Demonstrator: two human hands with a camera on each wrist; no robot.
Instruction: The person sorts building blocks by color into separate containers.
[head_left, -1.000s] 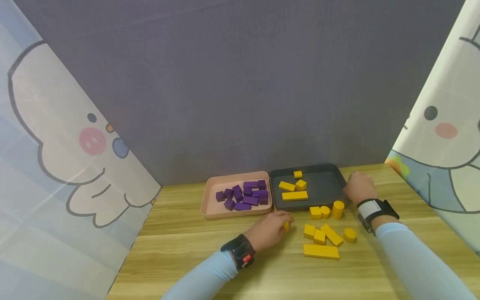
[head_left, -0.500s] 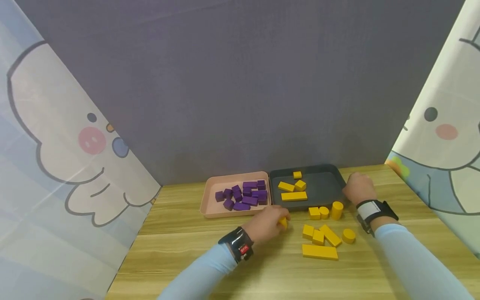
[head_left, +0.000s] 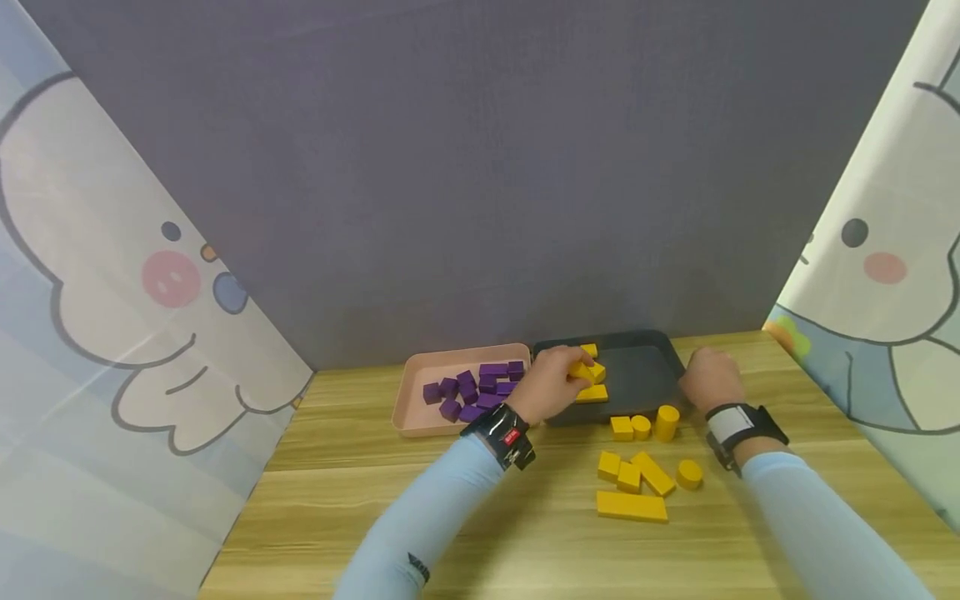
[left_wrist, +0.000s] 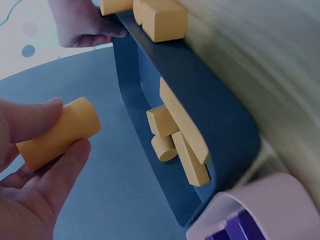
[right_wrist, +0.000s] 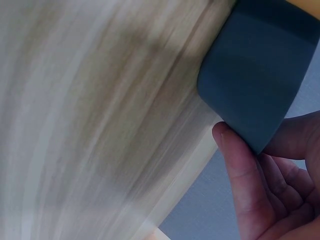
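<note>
Over the left part of the dark tray (head_left: 639,379), my left hand (head_left: 549,385) holds a yellow cylinder block (left_wrist: 65,134) between thumb and fingers. The left wrist view shows the cylinder apart from the blocks lying in the tray. Those include a long yellow block (head_left: 594,394), a cube and a smaller cylinder (left_wrist: 164,148); the left hand partly hides them in the head view. My right hand (head_left: 712,380) pinches the right-hand wall of the tray (right_wrist: 255,75), fingers on either side of it in the right wrist view.
A pink tray (head_left: 402,408) with several purple blocks (head_left: 467,392) adjoins the dark tray on its left. In front of the dark tray stand a yellow upright cylinder (head_left: 667,423) and other yellow blocks. A long yellow block (head_left: 632,506) lies nearest. A grey wall rises behind.
My left hand has lifted the yellow cylinder from the table in front of the trays and carried it away from me, over the dark tray. The right hand stays at the tray's side.
</note>
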